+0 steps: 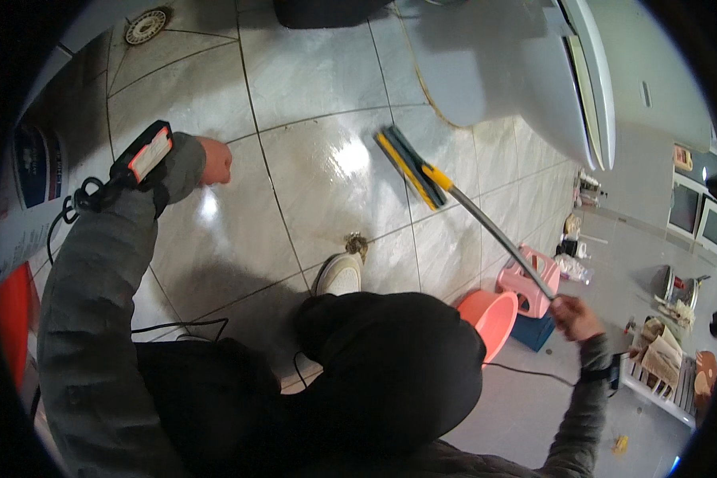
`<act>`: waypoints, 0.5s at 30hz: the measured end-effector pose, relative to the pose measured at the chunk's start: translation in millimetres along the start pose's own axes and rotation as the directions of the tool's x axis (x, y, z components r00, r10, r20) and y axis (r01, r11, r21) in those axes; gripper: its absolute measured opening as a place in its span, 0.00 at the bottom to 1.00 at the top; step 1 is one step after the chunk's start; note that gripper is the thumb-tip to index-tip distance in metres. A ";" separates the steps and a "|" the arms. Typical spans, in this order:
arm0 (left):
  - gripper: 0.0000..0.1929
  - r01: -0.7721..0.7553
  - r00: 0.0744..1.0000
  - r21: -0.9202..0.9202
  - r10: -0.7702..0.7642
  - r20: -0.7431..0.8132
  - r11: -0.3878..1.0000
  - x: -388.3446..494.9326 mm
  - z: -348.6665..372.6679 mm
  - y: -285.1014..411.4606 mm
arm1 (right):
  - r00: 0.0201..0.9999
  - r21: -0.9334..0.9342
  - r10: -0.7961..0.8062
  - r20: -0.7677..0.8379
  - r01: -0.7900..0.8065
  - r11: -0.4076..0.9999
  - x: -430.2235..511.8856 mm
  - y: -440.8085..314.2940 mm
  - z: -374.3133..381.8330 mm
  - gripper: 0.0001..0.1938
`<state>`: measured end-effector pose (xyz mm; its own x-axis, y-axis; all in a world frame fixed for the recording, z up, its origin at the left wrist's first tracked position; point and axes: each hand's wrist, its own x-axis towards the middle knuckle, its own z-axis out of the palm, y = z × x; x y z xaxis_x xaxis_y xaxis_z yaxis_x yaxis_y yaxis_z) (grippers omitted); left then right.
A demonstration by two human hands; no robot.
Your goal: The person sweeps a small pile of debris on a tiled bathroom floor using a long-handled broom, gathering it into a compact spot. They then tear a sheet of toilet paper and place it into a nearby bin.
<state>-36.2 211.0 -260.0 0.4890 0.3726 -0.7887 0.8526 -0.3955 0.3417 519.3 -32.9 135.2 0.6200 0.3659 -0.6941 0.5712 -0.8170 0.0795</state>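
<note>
My right hand [575, 319] is closed around the grey metal pole of a floor brush [498, 233]. Its long head [411, 167], dark with a yellow strip, rests on or just over the wet tiled floor [310, 179], left of a white toilet's base [472, 77]. My left hand [217, 160] is curled into a fist above the tiles, with nothing visible in it. A black device with a cable [145, 152] is strapped near that wrist. Below the brush head, a dark clump of dirt [356, 244] lies by the toe of a white shoe [341, 276].
A pink plastic stool [537, 269] and pink basin [494, 316] stand right, with a blue box [532, 332] beside them. A round floor drain [146, 27] is at upper left. At left are a printed box [27, 227] and red container [13, 325]. Black cables trail near my legs.
</note>
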 end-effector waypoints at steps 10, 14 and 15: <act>0.16 0.008 0.998 -0.034 -0.006 0.065 0.999 1.3 -13.0 15.3 | 0.878 -0.784 -0.478 0.019 0.310 0.538 -32.6 -107.9 -21.1 0.14; 0.13 0.002 0.996 0.039 -0.006 0.086 0.999 -1.1 -6.2 -0.5 | 0.828 -0.755 -0.551 -0.103 0.296 0.585 -47.2 -75.3 24.7 0.09; 0.13 -0.008 0.995 0.022 0.005 0.100 1.000 -0.1 -7.4 -2.4 | 0.863 -0.702 -0.500 -0.068 0.315 0.638 -38.7 -64.3 33.0 0.08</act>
<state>-37.0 218.1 -257.0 0.4726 0.2851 -0.8339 0.8445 -0.4168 0.3362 440.8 -9.2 133.4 0.2856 0.7548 -0.5905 0.9378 -0.0932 0.3344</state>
